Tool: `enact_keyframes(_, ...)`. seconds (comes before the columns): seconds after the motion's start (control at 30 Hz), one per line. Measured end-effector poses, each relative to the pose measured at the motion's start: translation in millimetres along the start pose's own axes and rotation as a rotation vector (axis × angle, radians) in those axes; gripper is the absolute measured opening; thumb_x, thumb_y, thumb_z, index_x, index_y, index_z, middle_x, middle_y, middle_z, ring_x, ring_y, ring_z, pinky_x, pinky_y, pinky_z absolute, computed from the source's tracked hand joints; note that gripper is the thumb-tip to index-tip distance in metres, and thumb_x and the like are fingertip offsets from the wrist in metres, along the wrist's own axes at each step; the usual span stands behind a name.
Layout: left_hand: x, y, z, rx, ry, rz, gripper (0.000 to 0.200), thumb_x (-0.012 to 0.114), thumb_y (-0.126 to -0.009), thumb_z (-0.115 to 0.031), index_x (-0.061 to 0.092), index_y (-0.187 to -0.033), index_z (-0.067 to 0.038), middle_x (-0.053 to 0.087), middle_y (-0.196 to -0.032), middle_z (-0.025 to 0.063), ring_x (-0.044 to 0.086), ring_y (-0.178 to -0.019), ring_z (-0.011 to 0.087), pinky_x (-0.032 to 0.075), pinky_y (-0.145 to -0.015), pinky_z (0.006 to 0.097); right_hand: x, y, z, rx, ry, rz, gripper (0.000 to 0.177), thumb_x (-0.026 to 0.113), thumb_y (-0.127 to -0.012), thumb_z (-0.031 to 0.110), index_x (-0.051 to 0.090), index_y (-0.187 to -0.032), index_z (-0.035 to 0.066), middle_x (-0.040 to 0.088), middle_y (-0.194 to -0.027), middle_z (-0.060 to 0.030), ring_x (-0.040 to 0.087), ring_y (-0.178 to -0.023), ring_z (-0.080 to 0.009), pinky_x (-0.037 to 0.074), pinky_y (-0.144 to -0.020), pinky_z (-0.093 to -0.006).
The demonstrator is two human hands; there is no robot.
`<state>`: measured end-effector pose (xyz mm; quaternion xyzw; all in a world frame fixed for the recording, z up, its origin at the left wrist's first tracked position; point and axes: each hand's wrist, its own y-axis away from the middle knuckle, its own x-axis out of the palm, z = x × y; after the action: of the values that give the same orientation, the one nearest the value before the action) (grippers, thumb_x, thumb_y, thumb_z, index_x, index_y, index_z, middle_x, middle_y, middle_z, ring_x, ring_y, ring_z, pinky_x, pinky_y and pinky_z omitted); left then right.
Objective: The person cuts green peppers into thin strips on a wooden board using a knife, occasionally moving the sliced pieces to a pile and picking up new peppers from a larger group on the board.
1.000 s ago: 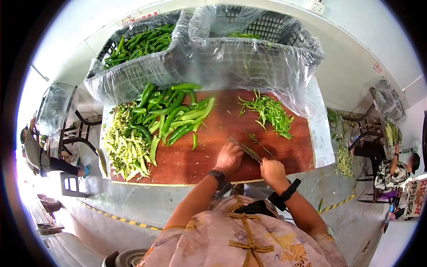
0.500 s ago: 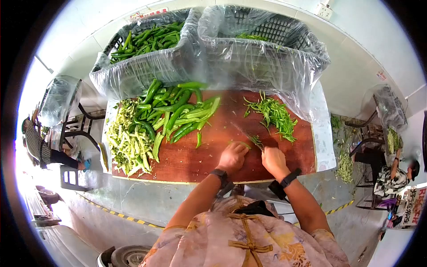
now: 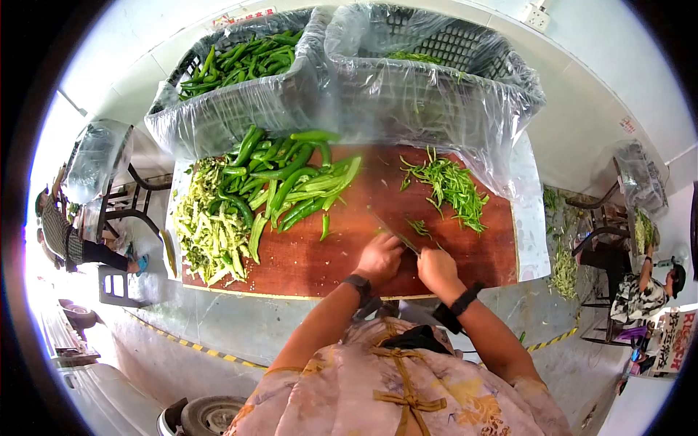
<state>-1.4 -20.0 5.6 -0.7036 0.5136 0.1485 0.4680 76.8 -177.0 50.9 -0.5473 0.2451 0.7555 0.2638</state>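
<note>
My right hand is closed round the handle of a knife, whose blade slants up and left over the red-brown board. Just left of the blade, my left hand has its fingers curled down on the board; what lies under them is hidden. A few green shreds lie right of the blade. Farther back on the right is a pile of shredded green pepper. Whole and split green peppers are heaped at the left, beside pale pepper cores.
Behind the board stand two plastic-lined crates, the left crate with whole green peppers, the right crate with some shreds. A person sits at far right, another person at far left. A stool stands left.
The knife and my right hand have moved left, close to my left hand. The small green shreds now lie on the board, apart from the blade.
</note>
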Motion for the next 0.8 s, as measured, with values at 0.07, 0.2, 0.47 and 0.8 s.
enact_keyframes(0.07, 1, -1, -1, -0.005, 0.0, -0.029, 0.024, 0.056, -0.066, -0.005, 0.064, -0.089, -0.005, 0.057, -0.102, 0.0079, 0.053, -0.096, 0.0283, 0.046, -0.083, 0.0389, -2, -17, 4, 0.032, 0.012, 0.011, 0.019, 0.054, -0.082, 0.018, 0.059, -0.073, 0.002, 0.061, -0.068, -0.0211, 0.061, -0.067, -0.0388, 0.05, -0.06, -0.047)
enact_keyframes(0.2, 3, 0, -1, -0.037, -0.035, -0.003, 0.024, 0.056, -0.066, -0.004, 0.064, -0.089, -0.005, 0.057, -0.1, 0.008, 0.053, -0.096, 0.0284, 0.046, -0.083, 0.0385, -4, -19, -5, 0.024, -0.013, -0.096, 0.02, 0.055, -0.083, 0.02, 0.06, -0.075, 0.002, 0.061, -0.068, -0.0209, 0.061, -0.065, -0.0386, 0.05, -0.059, -0.0468)
enact_keyframes(0.47, 7, 3, 5, 0.013, -0.011, -0.02, 0.02, 0.058, -0.065, -0.004, 0.064, -0.084, -0.005, 0.057, -0.098, 0.0077, 0.053, -0.095, 0.0284, 0.047, -0.082, 0.0376, -16, 18, -6, 0.0, 0.017, 0.031, 0.017, 0.055, -0.082, 0.017, 0.059, -0.076, 0.002, 0.06, -0.066, -0.0196, 0.061, -0.064, -0.0375, 0.049, -0.059, -0.0475)
enact_keyframes(0.8, 4, 4, 8, 0.033, 0.064, -0.004, 0.025, 0.056, -0.065, -0.003, 0.062, -0.089, -0.003, 0.057, -0.095, 0.0091, 0.053, -0.093, 0.0285, 0.046, -0.081, 0.0387, -2, -32, 16, -0.01, -0.027, -0.009, 0.021, 0.053, -0.082, 0.017, 0.06, -0.074, 0.0, 0.061, -0.07, -0.0223, 0.061, -0.068, -0.0389, 0.05, -0.06, -0.0465)
